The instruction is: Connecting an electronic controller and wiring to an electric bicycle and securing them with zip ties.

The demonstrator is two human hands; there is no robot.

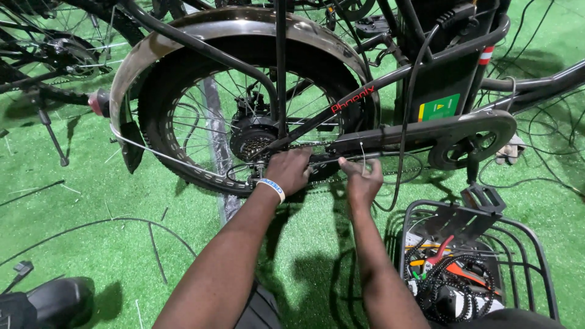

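Observation:
A black bicycle stands on green artificial turf with its fat rear wheel (183,109) and metal mudguard (244,21) in front of me. My left hand (289,170), with a white wristband, grips the frame's chainstay (359,141) near the rear hub (253,134) and gear cluster. My right hand (362,180) is just to the right, pinching a thin white zip tie (362,155) that loops around the chainstay and a cable. The black chain guard (463,131) and crank lie further right.
A black wire basket (524,244) at lower right holds tools, cables and a coiled chain. A pedal (484,198) sits above it. Loose black cables trail over the turf on both sides. Another bicycle wheel (61,49) is at upper left. A black shoe (58,298) is at lower left.

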